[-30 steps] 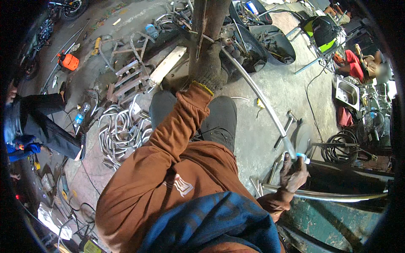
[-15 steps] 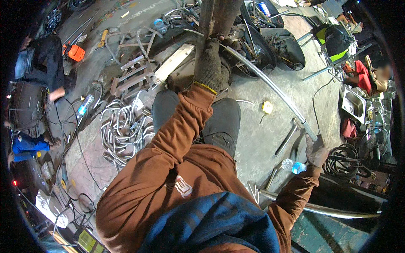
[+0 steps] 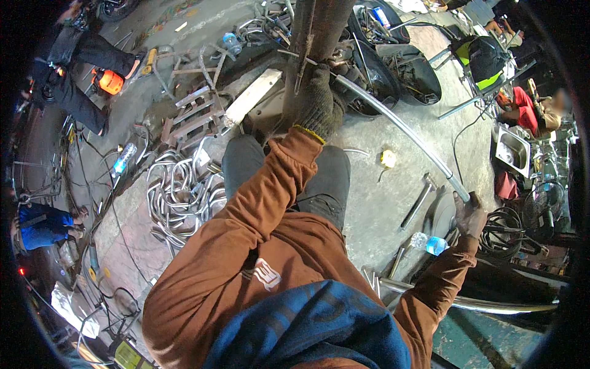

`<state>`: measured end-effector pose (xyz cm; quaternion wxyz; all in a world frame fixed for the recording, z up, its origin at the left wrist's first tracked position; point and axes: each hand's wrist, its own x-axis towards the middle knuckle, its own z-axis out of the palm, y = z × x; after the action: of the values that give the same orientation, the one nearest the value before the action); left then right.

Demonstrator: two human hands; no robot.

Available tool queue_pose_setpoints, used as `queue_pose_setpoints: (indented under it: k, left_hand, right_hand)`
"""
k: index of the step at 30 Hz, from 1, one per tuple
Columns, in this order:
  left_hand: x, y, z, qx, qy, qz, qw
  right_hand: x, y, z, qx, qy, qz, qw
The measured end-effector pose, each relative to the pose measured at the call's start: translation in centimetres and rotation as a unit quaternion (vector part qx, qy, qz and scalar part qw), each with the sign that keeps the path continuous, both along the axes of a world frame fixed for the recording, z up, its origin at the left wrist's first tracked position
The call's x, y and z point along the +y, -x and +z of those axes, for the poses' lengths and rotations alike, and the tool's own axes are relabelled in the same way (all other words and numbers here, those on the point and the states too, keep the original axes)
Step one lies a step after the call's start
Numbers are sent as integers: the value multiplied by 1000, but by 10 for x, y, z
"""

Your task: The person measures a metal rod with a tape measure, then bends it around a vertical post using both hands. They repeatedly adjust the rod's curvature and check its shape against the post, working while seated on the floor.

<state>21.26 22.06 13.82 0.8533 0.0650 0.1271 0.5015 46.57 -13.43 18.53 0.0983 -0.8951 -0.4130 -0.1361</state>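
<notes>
A long, slightly curved metal tube [image 3: 399,123] slants from a rusty metal post [image 3: 322,27] down to the right. My left hand [image 3: 319,101], in a dark knit glove with a yellow cuff edge, is closed around the tube's far part, right beside the post. At the tube's near end, my bare right hand [image 3: 471,216] has its fingers wrapped round the metal. Below the tube, a hammer [image 3: 419,200] lies on the concrete floor, with a grey disc [image 3: 441,212] close to my right hand. A water bottle [image 3: 429,243] lies beside my right forearm.
Bent metal tubes [image 3: 178,197] are heaped to my left, near a white block [image 3: 253,97]. Black bins [image 3: 409,74] with metal pieces stand ahead. A yellow tape measure [image 3: 388,158] lies right of my knees; coiled cable [image 3: 501,230] sits at right. Another person's legs [image 3: 92,55] are at far left.
My right hand and the tube's near end have shifted slightly right. My gloved left hand has moved a little right against the post. At far left, a person's legs have changed position.
</notes>
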Motion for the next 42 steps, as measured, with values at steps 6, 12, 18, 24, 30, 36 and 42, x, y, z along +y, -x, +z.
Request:
queue_pose_setpoints:
  k: [6, 12, 18, 24, 30, 36, 42]
  left_hand:
    - [-2, 7, 4, -16, -21, 1, 1000]
    - [-53, -9, 17, 10, -28, -116, 993]
    - [-72, 0, 8, 17, -24, -217, 976]
    - [-54, 8, 11, 102, -53, -148, 982]
    - [-3, 12, -7, 66, -59, -13, 996]
    - [6, 11, -5, 35, -45, 24, 998]
    - [13, 9, -5, 23, -27, 41, 999]
  right_hand:
    - [-5, 38, -5, 1, -28, 40, 999]
    - [-32, 88, -23, -3, -80, 23, 997]
    - [-44, 195, -16, -23, -123, -30, 992]
    - [-36, 166, -4, 15, -121, -16, 992]
    - [-37, 79, -9, 75, -18, -16, 997]
    - [-25, 34, 3, 40, 5, 41, 998]
    - [-27, 23, 3, 47, 15, 25, 998]
